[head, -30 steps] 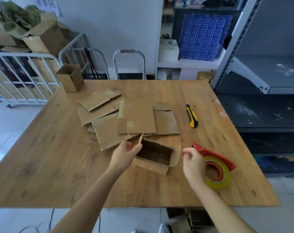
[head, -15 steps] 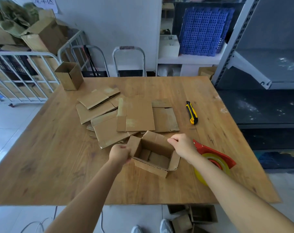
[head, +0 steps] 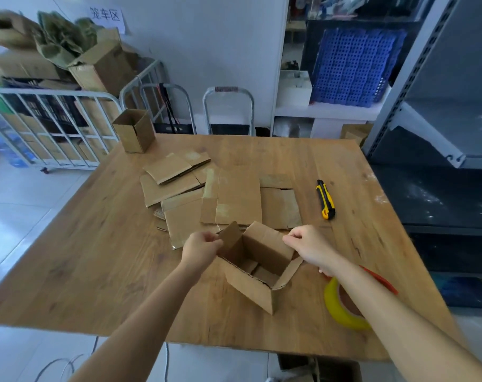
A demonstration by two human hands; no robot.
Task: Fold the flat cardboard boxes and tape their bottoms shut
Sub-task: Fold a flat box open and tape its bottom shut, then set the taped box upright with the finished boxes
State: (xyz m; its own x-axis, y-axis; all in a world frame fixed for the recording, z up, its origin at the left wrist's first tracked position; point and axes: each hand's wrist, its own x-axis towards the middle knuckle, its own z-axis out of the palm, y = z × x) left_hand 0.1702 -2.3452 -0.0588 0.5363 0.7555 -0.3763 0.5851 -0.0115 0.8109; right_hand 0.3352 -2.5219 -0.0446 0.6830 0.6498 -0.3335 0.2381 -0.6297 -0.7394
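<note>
White wall closes the far side of the room, with grey metal shelving down the right and a white barred cage cart stacked with cartons on the left. A blue perforated crate stands on a white ledge between wall and shelving. Nearer, a worn wooden table fills most of the view.

At the table's middle lies a loose pile of flat cardboard boxes. Just near of it sits the opened box, mouth up and flaps spread. The left hand pinches its raised left flap, and the right hand pinches the top edge at its far right corner. One folded box stands upright at the far left corner.

A red tape dispenser with a yellow roll lies near right, partly under the right forearm. A yellow and black utility knife lies right of the pile.

A paper sign on the wall reads "笼车区".
</note>
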